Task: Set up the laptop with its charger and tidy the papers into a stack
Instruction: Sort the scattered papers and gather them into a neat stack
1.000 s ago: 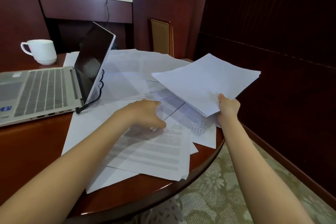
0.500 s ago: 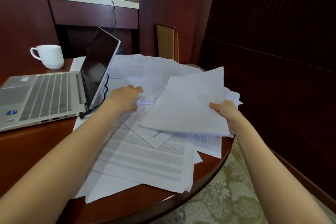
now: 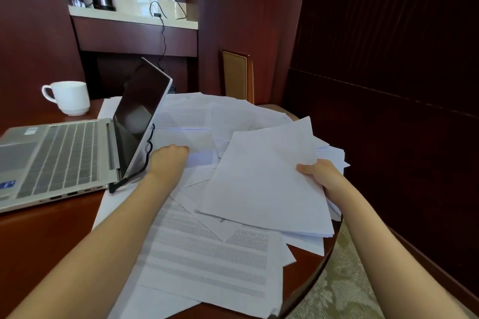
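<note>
White papers [image 3: 207, 261] lie scattered over the right half of a round wooden table [image 3: 46, 246]. My right hand [image 3: 320, 176] grips a bundle of sheets [image 3: 261, 184] by its right edge, just above the pile. My left hand [image 3: 169, 159] pinches the edge of a sheet [image 3: 199, 156] in the middle of the pile, right beside the laptop's screen. The silver laptop [image 3: 57, 158] stands open at the left, screen dark. A black charger cable [image 3: 145, 163] curls along the screen's edge to a plug at the laptop's right side.
A white mug [image 3: 70, 97] stands behind the laptop. A shelf [image 3: 132, 17] on the back wall holds a kettle, a bottle and a wall socket with a black cable hanging down. A chair back [image 3: 237, 76] rises beyond the table. Patterned carpet [image 3: 334, 290] lies at lower right.
My right hand swung its bundle of sheets leftward and down over the pile. My left hand moved from the printed sheet up to a sheet beside the laptop screen.
</note>
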Demonstrator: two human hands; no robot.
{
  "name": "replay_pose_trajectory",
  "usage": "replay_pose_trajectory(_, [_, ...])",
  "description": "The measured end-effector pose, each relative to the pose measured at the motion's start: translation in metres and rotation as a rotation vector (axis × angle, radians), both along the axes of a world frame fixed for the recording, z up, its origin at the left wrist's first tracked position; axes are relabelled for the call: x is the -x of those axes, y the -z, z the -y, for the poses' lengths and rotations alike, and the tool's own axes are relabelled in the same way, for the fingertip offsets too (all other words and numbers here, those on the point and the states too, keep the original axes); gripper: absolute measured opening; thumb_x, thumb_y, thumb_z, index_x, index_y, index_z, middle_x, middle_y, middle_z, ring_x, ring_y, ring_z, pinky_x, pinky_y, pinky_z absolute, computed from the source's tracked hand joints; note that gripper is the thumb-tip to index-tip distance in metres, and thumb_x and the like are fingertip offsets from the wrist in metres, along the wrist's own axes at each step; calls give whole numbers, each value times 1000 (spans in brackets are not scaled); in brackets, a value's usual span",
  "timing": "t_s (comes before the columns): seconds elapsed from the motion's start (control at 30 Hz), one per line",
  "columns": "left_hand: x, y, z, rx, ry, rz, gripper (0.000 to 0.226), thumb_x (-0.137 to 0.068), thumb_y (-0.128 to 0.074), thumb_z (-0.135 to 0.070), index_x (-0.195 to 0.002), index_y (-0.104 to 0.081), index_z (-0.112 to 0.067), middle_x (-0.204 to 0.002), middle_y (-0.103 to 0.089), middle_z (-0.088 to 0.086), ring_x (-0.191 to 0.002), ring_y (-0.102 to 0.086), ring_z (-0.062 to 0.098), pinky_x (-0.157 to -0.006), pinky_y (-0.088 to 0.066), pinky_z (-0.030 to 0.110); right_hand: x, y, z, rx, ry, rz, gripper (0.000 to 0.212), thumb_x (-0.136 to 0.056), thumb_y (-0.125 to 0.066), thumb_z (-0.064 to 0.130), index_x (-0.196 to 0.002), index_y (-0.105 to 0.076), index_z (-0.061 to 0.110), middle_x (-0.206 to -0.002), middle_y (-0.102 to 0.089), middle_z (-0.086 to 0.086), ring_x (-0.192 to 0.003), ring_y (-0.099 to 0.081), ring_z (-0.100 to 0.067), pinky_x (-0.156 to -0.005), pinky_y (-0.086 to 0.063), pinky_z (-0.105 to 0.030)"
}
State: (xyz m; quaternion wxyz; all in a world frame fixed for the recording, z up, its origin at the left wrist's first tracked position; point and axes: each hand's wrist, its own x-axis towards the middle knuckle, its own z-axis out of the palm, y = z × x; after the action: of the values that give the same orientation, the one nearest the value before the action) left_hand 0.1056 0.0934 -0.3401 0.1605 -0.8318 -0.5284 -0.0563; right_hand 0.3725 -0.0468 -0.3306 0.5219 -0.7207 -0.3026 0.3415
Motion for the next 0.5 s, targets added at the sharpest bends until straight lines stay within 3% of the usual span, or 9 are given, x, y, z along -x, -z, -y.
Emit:
replay_pose_trajectory(0.1, [10,0,-10,191,79,310,32,-96,-45,-23,-126,-52,-13,-122,-59,13,-110,-55,31,-88,-47,35,0,-3,-7,92,-7,71,36,-88,-61,9,-121,-54,-4,-98,-63,-15,-83,-60,-30,-69,-49,-31])
replay_pose_trajectory(0.17, [15,-2,-8,400,130,389,55,-92,-49,-42,-142,-36,-21,-141,-46,6,-127,-44,27,-102,-39,36,4,-12,-10,331,-23,345,38,-86,-63,14,-118,-53,-4,-86,-56,-9,-79,-56,-26,-59,-42,-27])
replay_pose_trajectory(0.23, [16,-1,-3,447,147,402,61,-91,-49,-47,-144,-31,-23,-147,-39,2,-132,-39,23,-105,-35,35,8,-20,-17,551,13,734,51,-84,-63,16,-127,-43,-3,-102,-52,-12,-103,-52,-31,-74,-45,-32])
replay_pose_trajectory(0.3, [14,2,2,405,163,383,50,-94,-44,-43,-137,-40,-18,-143,-42,3,-128,-41,24,-104,-34,37,21,-29,-28,515,54,903,60,-85,-59,14,-136,-31,1,-130,-40,-19,-124,-37,-36,-95,-39,-39])
replay_pose_trajectory(0.37, [13,2,7,373,170,365,44,-95,-40,-40,-131,-45,-14,-139,-46,4,-125,-43,25,-103,-34,38,44,-38,-49,287,-34,877,62,-85,-59,13,-138,-30,3,-136,-39,-18,-127,-38,-35,-99,-36,-36])
replay_pose_trajectory(0.43, [14,1,12,353,156,388,44,-95,-42,-38,-130,-46,-13,-136,-47,6,-123,-44,25,-100,-37,35,75,-44,-73,75,-188,634,58,-85,-60,12,-138,-36,4,-129,-49,-15,-119,-48,-31,-98,-39,-34])
replay_pose_trajectory(0.5, [16,0,20,287,130,422,40,-95,-43,-33,-130,-48,-15,-132,-51,6,-119,-49,26,-92,-39,32,104,-44,-98,12,-278,352,51,-85,-61,9,-132,-44,-1,-113,-52,-13,-101,-54,-27,-95,-46,-37])
